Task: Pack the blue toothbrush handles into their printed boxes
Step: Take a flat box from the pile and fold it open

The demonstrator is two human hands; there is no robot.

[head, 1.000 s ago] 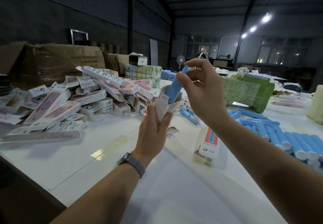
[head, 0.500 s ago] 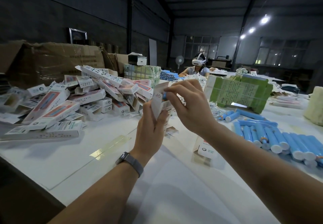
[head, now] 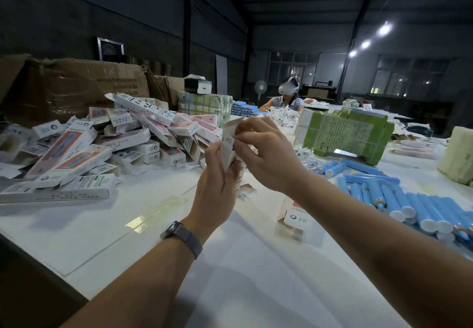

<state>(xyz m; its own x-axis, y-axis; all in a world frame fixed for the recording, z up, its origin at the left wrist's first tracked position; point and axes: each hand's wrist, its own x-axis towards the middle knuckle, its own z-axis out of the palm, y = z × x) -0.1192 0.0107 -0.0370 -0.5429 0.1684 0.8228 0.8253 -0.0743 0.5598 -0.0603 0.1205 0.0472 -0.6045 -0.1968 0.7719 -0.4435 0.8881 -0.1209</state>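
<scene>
We are holding the narrow white printed cardboard box [head: 228, 146] upright above the white table [head: 133, 215], its long axis running nearly vertical and its open top end tilted slightly away from us. Our left hand [head: 217, 189] is wrapping the lower half of the box from below, fingers curled round it, while our right hand [head: 266, 153] is pinching the top flap from the right. The two hands are close together, both clamped on the same box. No blue handle is showing at the mouth, so we are judging that one is already inside, though we cannot see it. The coming move turns on that top end: the flap is sitting under our right fingertips, so the right hand is the nearer one for folding it down and tucking it in while the left steadies the body. The loose blue cylindrical plastic toothbrush handles [head: 399, 199] are lying in a heap to our right, nearer the right hand, and the pile of printed boxes [head: 107, 146] is lying to our left.
</scene>
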